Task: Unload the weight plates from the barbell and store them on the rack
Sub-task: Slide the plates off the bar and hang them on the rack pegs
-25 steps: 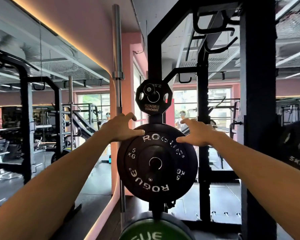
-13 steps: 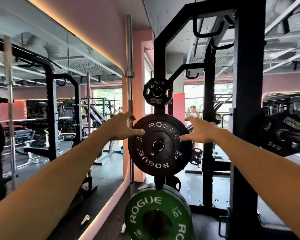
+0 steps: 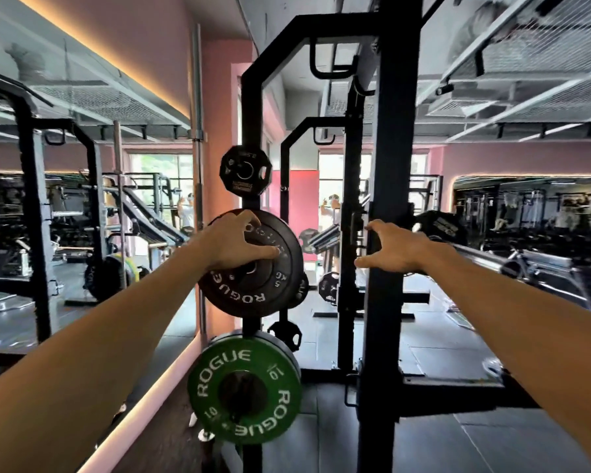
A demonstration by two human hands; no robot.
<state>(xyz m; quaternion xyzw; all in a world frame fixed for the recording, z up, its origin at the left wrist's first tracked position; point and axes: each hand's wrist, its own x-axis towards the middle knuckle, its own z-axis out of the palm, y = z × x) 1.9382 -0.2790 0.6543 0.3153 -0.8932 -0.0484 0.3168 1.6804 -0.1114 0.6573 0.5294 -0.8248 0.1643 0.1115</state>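
Note:
A black 5 kg Rogue plate hangs on a peg of the black rack post. My left hand lies spread on its upper face, thumb pressed toward the hub. My right hand is off the plate, open with fingers spread, in front of the near rack upright. A green 10 kg plate hangs on the peg below and a small 2.5 kg plate on the peg above. At the right the barbell still carries a black 5 kg plate.
A spare bar stands upright left of the rack post. A mirror wall runs along the left. The near upright stands between me and the barbell. Other racks and people are far behind. The floor is dark rubber matting.
My right hand has come off the black plate's right edge and moved right, in front of the upright. My left hand slid further onto the plate's face. The view shifted back and right.

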